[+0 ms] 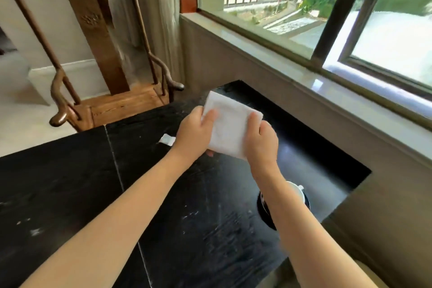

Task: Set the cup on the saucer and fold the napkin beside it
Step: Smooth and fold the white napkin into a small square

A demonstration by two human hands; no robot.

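Note:
A white napkin (230, 124), folded to a rough square, is held above the black table (77, 182). My left hand (195, 134) grips its left edge with the thumb on top. My right hand (263, 141) grips its right edge. A white cup (298, 190) sits on a dark saucer (265, 215) near the table's right edge, mostly hidden behind my right forearm.
A small white scrap of paper (167, 140) lies on the table left of my left hand. A wooden armchair (98, 58) stands beyond the table's far edge. A window sill (304, 61) and wall run along the right side.

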